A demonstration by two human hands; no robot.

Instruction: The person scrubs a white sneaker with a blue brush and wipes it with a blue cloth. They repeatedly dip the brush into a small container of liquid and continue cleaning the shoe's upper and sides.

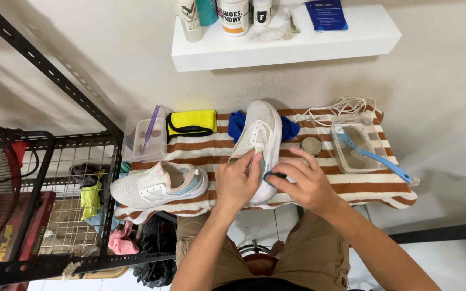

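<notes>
A white sneaker (260, 129) lies on a brown-and-white striped towel (351, 186) with its toe pointing away from me. My left hand (235, 180) grips its heel end from the left side. My right hand (303, 180) holds a small dark object (274, 175) against the sneaker's right side near the heel. A second white sneaker (157, 184) with pink and pale blue trim lies on its side to the left, apart from both hands.
Behind the shoe lie a blue cloth (237, 123), a yellow cloth (192, 123), loose white laces (346, 105) and a small round tin (312, 145). Clear tubs hold a purple brush (150, 128) and a blue brush (376, 157). A black wire rack (71, 178) stands left; a white shelf (276, 43) carries bottles.
</notes>
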